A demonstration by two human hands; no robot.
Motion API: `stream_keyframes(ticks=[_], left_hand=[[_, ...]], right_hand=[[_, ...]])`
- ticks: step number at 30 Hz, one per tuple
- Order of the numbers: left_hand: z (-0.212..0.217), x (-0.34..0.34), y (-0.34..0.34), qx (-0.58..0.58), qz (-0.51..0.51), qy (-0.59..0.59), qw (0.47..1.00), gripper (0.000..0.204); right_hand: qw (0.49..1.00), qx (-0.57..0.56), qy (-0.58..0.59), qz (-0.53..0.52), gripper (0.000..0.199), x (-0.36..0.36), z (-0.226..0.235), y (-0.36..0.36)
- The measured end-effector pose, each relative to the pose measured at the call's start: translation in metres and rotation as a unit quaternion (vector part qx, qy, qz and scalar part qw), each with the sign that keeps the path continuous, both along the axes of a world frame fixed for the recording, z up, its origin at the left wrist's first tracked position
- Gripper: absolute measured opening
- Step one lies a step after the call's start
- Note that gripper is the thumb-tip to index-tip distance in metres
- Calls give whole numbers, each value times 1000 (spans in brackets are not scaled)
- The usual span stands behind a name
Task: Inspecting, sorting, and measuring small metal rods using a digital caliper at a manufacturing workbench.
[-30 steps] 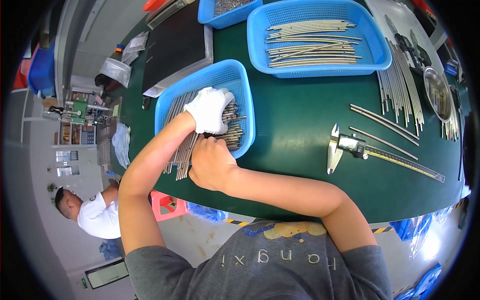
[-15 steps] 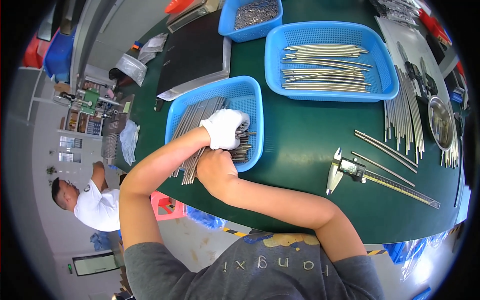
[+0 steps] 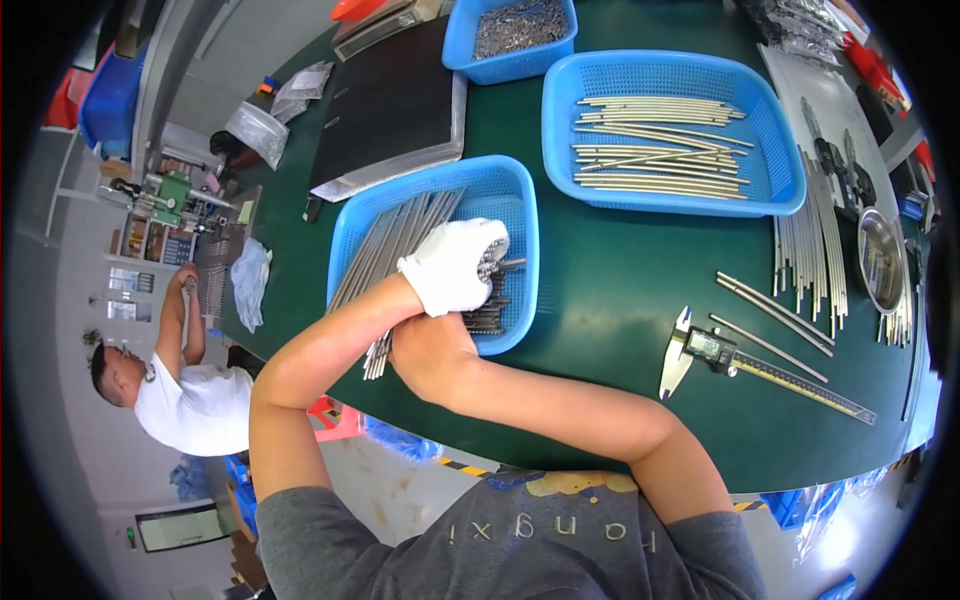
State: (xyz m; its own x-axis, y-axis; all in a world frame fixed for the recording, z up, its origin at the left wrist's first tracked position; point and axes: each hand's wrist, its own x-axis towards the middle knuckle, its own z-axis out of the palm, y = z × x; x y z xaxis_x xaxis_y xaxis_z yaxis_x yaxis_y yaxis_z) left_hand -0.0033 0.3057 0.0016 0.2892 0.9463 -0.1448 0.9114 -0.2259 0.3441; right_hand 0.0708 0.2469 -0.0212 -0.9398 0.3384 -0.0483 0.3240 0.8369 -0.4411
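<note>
My left hand (image 3: 452, 268), in a white glove, is closed over several thin metal rods (image 3: 495, 268) at the right side of a blue plastic basket (image 3: 530, 215). Its fingers curl round their ends. Bare and close beneath the glove, my right hand (image 3: 432, 352) is at the basket's near rim; its fingers are hidden by my left wrist and the rods. Long grey metal rods (image 3: 405, 232) lie slanted in the basket's left part, some sticking out over the near rim. Shorter dark rods (image 3: 485, 318) lie beside the glove.
To the right are a blue basket of pale rods (image 3: 660, 160), a digital caliper (image 3: 711, 347), a few loose rods (image 3: 775, 310) and a metal bowl (image 3: 881, 262). Behind are a black binder (image 3: 385, 110) and a basket of small metal parts (image 3: 518, 30). Another person (image 3: 190, 400) is at far left.
My gloved left hand has tilted and shifted slightly right, with the rods' ends showing more at its fingers. The other person's arms now reach forward. The whole view has shifted a little.
</note>
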Motion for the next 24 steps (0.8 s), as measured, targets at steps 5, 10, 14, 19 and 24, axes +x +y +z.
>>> stream_keyframes(ticks=[5,10,14,19,24], left_hand=[[21,4,3,42,31,-117,992,22],[53,35,19,-19,122,-335,934,26],[45,16,12,82,142,-432,887,27],[32,-6,6,151,133,-516,832,29],[26,-8,4,223,123,-386,887,19]], right_hand=[[995,-35,60,-73,41,-2,-3,-6],[994,-26,70,-84,59,6,-4,2],[992,-10,78,-94,68,3,-5,1],[991,-22,97,-91,74,4,-7,6],[991,-35,102,-79,66,4,-5,2]])
